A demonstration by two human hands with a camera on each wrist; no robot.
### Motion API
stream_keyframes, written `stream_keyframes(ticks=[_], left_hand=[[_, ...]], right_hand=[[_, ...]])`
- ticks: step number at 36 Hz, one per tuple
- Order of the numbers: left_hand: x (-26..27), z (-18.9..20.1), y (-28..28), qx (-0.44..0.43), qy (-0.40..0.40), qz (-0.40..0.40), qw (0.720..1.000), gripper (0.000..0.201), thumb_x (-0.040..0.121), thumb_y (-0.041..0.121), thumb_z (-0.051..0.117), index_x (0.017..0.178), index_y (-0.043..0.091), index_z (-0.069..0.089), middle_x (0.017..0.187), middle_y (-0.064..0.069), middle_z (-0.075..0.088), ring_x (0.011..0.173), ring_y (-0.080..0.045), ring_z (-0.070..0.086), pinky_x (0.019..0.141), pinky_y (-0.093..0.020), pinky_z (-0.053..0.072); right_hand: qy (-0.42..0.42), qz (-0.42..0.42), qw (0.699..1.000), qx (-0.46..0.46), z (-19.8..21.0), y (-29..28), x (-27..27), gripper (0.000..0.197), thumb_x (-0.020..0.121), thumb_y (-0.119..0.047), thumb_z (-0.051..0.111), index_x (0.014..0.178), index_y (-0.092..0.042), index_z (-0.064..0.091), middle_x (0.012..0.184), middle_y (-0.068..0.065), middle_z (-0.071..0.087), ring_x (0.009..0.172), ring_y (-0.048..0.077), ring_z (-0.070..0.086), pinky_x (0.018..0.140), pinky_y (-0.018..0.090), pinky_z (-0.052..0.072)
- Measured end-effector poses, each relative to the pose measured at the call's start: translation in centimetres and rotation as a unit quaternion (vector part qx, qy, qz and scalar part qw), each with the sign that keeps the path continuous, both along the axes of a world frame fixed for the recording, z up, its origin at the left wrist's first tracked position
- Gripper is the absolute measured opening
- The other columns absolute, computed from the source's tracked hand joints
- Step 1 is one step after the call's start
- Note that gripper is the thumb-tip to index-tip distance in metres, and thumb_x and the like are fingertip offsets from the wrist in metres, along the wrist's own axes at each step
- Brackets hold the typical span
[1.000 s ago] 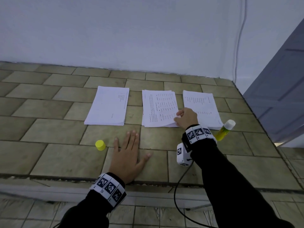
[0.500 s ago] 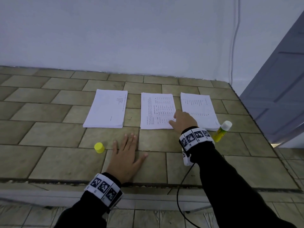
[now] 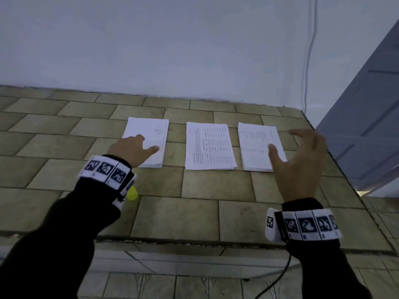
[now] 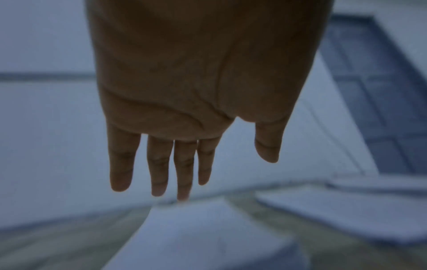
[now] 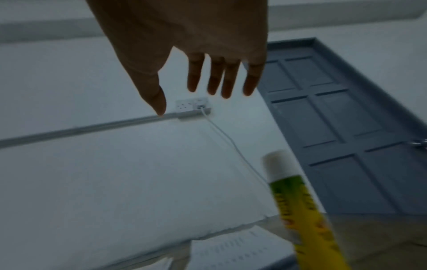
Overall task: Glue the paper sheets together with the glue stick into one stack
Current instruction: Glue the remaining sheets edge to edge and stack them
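Three paper stacks in a row on the counter (image 3: 194, 208): left stack (image 3: 149, 139), middle stack (image 3: 209, 147), right stack (image 3: 257, 147), none touching. Glue stick (image 5: 298, 204) lies uncapped just right of the right stack, white tip pointing away from you; the head view hides it behind your right hand. Yellow cap (image 3: 132, 194) sits on the counter near your left wrist, half hidden by the band. Your left hand (image 3: 131, 151) is over the left stack's near-left corner, fingers straight, gripping nothing; can't tell if it touches the paper. Your right hand (image 3: 300, 160) hovers spread over the right stack's right edge, released, empty. Wall behind, grey door (image 5: 335, 118) to the right.
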State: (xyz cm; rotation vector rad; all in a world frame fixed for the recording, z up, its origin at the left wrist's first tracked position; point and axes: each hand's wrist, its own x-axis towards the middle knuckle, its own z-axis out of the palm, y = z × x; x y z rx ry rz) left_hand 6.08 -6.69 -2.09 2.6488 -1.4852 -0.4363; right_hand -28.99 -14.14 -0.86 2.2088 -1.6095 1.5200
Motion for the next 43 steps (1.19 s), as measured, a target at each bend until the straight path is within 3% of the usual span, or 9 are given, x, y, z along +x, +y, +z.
stream_keyframes(ticks=[4,7,14,20,26,33,36,39,43], left_hand=[[1.5,-2.4,-2.0,0.065,-0.050,0.004,0.997,0.075,0.092,0.066,0.042,0.136,0.004,0.044,0.135,-0.017,0.053,0.117,-0.033,0.054,0.092,-0.038,0.043],[2.2,-3.8,-2.8,0.070,-0.078,-0.006,0.994,0.078,0.089,0.068,0.048,0.136,0.006,0.045,0.135,-0.016,0.054,0.118,-0.032,0.055,0.092,-0.036,0.043],[3.3,-5.3,-3.2,0.084,-0.074,-0.020,0.993,0.078,0.081,0.070,0.059,0.131,0.010,0.050,0.126,-0.011,0.060,0.110,-0.028,0.057,0.083,-0.031,0.043],[3.9,-4.8,-3.4,0.066,-0.067,-0.019,0.995,0.067,0.090,0.055,0.060,0.140,0.012,0.047,0.142,-0.010,0.050,0.126,-0.028,0.048,0.100,-0.035,0.037],[4.2,-2.8,-3.3,-0.005,-0.026,0.018,0.999,0.067,0.095,0.053,0.051,0.145,0.010,0.041,0.151,-0.012,0.041,0.133,-0.031,0.043,0.104,-0.037,0.034],[1.9,2.5,-1.5,-0.155,-0.026,0.012,0.987,0.053,0.092,0.057,0.052,0.127,0.018,0.055,0.107,-0.010,0.066,0.086,-0.028,0.056,0.074,-0.037,0.041],[-1.0,3.9,-0.1,-0.184,0.025,-0.059,0.981,0.056,0.090,0.056,0.055,0.135,0.021,0.052,0.127,-0.006,0.061,0.105,-0.027,0.057,0.084,-0.038,0.043],[-4.3,4.0,1.9,-0.195,0.086,-0.143,0.966,0.056,0.088,0.054,0.061,0.137,0.030,0.050,0.137,0.004,0.055,0.110,-0.012,0.051,0.095,-0.037,0.042],[-7.9,1.7,3.8,-0.130,0.138,-0.246,0.951,0.057,0.088,0.049,0.065,0.140,0.035,0.047,0.144,0.010,0.047,0.131,-0.011,0.044,0.107,-0.028,0.033]], right_hand=[[-0.051,-0.082,0.988,0.119,-1.4,-1.0,-2.7,0.078,0.072,-0.030,0.081,0.131,-0.002,0.039,0.137,0.019,0.042,0.126,0.036,0.040,0.103,0.049,0.038],[-0.121,-0.089,0.950,0.274,-2.0,-1.8,-3.8,0.091,0.074,-0.031,0.081,0.140,0.005,0.029,0.138,0.020,0.040,0.126,0.033,0.041,0.099,0.039,0.037],[-0.093,-0.061,0.909,0.401,-4.2,-2.7,-4.9,0.061,0.086,-0.027,0.070,0.131,0.001,0.042,0.126,0.018,0.056,0.111,0.033,0.054,0.079,0.032,0.037],[-0.038,-0.069,0.906,0.415,-4.7,-3.1,-5.0,0.041,0.091,-0.018,0.061,0.126,0.000,0.050,0.121,0.021,0.058,0.109,0.036,0.054,0.079,0.033,0.036],[-0.025,-0.065,0.911,0.407,-4.9,-3.3,-4.9,0.035,0.091,-0.018,0.061,0.119,0.002,0.053,0.115,0.022,0.059,0.098,0.033,0.053,0.077,0.033,0.036],[-0.025,-0.043,0.912,0.408,-5.0,-2.9,-4.8,0.043,0.087,-0.016,0.067,0.124,-0.001,0.051,0.119,0.017,0.060,0.099,0.030,0.054,0.078,0.033,0.038],[-0.023,-0.023,0.916,0.401,-4.9,-2.7,-4.6,0.042,0.086,-0.016,0.069,0.123,-0.002,0.053,0.119,0.016,0.060,0.092,0.021,0.048,0.075,0.030,0.035],[-0.023,-0.008,0.919,0.393,-5.0,-2.6,-4.6,0.042,0.085,-0.016,0.071,0.122,-0.003,0.054,0.118,0.014,0.061,0.092,0.020,0.049,0.076,0.030,0.036],[-0.029,0.021,0.921,0.389,-5.0,-2.4,-4.6,0.040,0.083,-0.016,0.073,0.117,-0.005,0.056,0.115,0.013,0.063,0.091,0.019,0.055,0.076,0.030,0.040]])
